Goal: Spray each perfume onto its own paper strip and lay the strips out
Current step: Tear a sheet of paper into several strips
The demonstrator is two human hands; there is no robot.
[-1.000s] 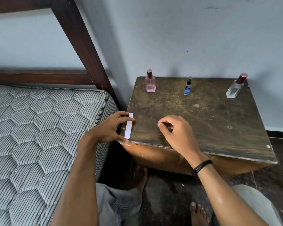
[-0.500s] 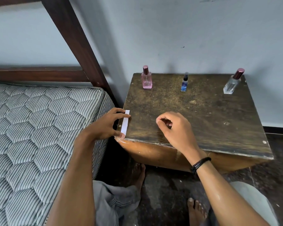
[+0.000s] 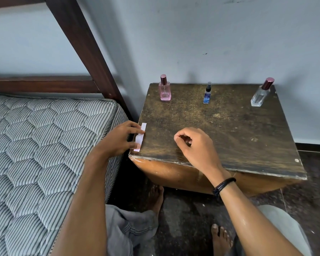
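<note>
Your left hand (image 3: 118, 139) has bowed the paper strip (image 3: 141, 136) it pinches at the table's (image 3: 220, 130) near-left edge, your right hand (image 3: 196, 145) stays curled on nothing beside it, and the pink bottle (image 3: 164, 91), blue bottle (image 3: 207, 95) and clear bottle (image 3: 260, 95) line the far edge.

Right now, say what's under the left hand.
A white strip at the table's left edge, held by the left hand. Its fingers cover the strip's middle; any strips beneath are hidden.
</note>
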